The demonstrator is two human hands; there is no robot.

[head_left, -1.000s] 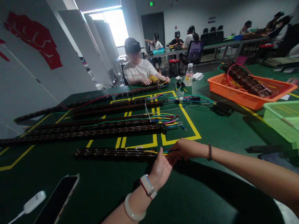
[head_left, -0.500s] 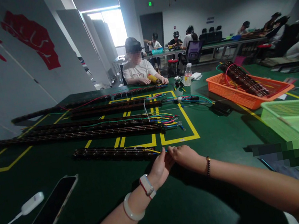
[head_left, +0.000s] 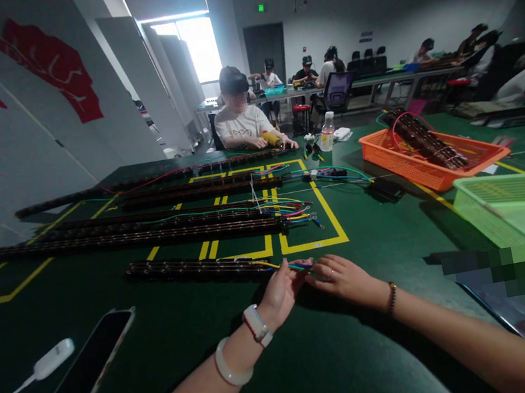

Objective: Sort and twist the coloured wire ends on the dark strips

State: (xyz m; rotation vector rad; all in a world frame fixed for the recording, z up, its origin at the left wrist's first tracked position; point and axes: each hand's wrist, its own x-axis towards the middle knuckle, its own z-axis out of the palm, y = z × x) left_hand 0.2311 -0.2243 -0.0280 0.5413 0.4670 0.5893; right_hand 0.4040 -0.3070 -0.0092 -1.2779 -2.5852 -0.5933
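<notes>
My left hand [head_left: 282,291] is closed around a small group of coloured wires [head_left: 300,265], yellow, blue and green, coming out of the right end of a short dark cable bundle [head_left: 194,269] lying on the green table. Just to the right, my right hand [head_left: 343,279] has its fingers pinched at the free ends of those same wires; the tips are mostly hidden by the fingers. Beyond my hands lie longer dark cable bundles [head_left: 147,236], with loose wires and ring terminals [head_left: 314,216] at their right ends.
An orange basket [head_left: 404,168] holding another bundle and a green basket [head_left: 508,207] stand at the right. Phones [head_left: 89,366] lie at both sides, with a white plug and cable [head_left: 53,359] at left. Across the table sits a person [head_left: 241,119] near a bottle [head_left: 328,133].
My right hand has slid to the right, away from my left, so more coloured wire shows between them. My left hand has stayed nearly in place.
</notes>
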